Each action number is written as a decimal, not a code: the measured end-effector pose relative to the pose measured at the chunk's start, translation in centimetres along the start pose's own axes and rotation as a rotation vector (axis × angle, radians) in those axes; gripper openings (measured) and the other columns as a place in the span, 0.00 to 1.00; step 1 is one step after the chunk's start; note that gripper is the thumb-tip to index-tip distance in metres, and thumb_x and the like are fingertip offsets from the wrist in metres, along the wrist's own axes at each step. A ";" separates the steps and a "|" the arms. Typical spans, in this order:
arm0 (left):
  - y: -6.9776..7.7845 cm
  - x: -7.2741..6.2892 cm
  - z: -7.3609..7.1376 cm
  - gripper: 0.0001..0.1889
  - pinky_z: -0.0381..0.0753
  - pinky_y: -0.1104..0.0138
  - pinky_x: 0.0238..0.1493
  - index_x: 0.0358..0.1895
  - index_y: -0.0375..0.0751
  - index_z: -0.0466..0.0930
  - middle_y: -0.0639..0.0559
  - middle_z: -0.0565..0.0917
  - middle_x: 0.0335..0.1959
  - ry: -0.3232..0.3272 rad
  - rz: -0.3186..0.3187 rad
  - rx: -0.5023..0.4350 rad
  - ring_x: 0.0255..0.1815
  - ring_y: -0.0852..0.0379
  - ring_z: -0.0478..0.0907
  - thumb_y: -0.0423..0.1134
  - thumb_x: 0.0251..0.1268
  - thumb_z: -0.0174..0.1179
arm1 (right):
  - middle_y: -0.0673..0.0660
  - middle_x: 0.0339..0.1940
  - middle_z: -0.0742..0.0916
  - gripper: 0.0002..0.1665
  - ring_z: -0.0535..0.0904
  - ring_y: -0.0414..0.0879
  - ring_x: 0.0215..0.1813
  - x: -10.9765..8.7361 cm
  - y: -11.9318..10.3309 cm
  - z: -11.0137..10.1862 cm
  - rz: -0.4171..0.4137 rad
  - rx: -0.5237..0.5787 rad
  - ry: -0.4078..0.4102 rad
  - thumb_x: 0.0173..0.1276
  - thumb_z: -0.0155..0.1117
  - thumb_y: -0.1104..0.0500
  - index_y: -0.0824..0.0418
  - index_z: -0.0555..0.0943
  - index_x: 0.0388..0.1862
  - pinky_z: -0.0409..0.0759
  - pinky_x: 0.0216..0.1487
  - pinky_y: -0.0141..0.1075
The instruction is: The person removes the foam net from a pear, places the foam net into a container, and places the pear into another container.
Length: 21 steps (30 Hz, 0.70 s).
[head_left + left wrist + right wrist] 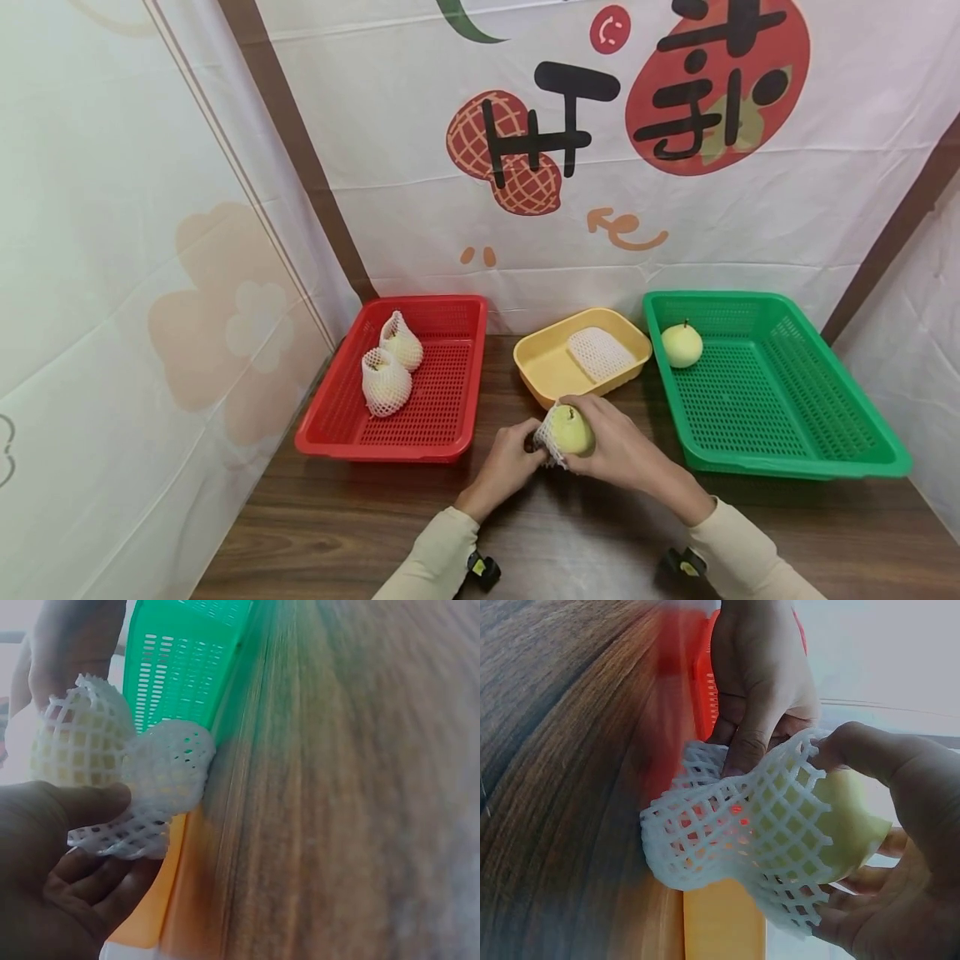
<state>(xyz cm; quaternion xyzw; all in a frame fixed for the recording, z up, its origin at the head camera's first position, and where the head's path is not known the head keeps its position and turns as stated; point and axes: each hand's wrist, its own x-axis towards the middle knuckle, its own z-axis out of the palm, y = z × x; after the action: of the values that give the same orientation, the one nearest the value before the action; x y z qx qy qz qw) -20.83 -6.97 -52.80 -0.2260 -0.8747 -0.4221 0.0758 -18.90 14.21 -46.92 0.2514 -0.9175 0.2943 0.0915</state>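
A pale yellow-green pear [572,430] sits partly inside a white foam net sleeve [705,832] above the table, in front of the yellow tray. My right hand [611,442] holds the pear from the right, its thumb and fingers spread round the fruit and the net's edge. From the other side my left hand [512,457] pinches the loose end of the net between thumb and fingers. In the right wrist view the net covers about half of the pear, and its slack end bulges out beyond the fruit.
At the left stands a red basket [442,452] with two netted pears [387,385]. Behind my hands, a yellow tray [540,367] holds flat foam nets [600,353]. The green basket [795,462] at the right contains one bare pear [682,346]. A printed cloth hangs behind.
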 end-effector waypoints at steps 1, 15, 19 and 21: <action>0.0 0.0 0.0 0.11 0.78 0.72 0.36 0.43 0.39 0.88 0.50 0.89 0.34 0.008 0.001 0.002 0.33 0.62 0.78 0.25 0.58 0.73 | 0.58 0.62 0.84 0.47 0.82 0.50 0.56 0.0 0.0 -0.1 -0.005 -0.002 0.004 0.51 0.85 0.54 0.57 0.76 0.71 0.84 0.52 0.46; 0.4 0.1 -0.1 0.09 0.84 0.65 0.43 0.44 0.41 0.89 0.50 0.92 0.40 0.025 -0.025 -0.017 0.39 0.63 0.81 0.29 0.62 0.73 | 0.57 0.61 0.85 0.48 0.82 0.50 0.56 0.1 0.2 -0.7 -0.065 -0.029 0.061 0.51 0.86 0.54 0.58 0.75 0.71 0.84 0.51 0.46; 0.5 0.0 -0.1 0.09 0.83 0.66 0.42 0.44 0.41 0.88 0.50 0.91 0.39 0.029 -0.028 -0.024 0.38 0.64 0.79 0.29 0.62 0.73 | 0.57 0.62 0.85 0.48 0.82 0.50 0.57 0.2 0.2 -0.9 -0.078 -0.028 0.074 0.51 0.86 0.54 0.58 0.75 0.71 0.84 0.51 0.47; 0.4 0.0 -0.1 0.09 0.83 0.66 0.42 0.44 0.41 0.88 0.51 0.91 0.39 0.034 -0.023 -0.024 0.38 0.64 0.80 0.29 0.62 0.73 | 0.57 0.62 0.85 0.48 0.82 0.51 0.57 0.3 0.2 -1.1 -0.082 -0.029 0.082 0.51 0.87 0.54 0.58 0.75 0.71 0.84 0.51 0.48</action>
<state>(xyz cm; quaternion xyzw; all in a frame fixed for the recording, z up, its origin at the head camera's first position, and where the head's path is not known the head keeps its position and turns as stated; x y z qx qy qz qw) -20.64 -6.81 -52.45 -0.2099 -0.8705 -0.4373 0.0830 -19.21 14.83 -46.06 0.2754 -0.9061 0.2868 0.1446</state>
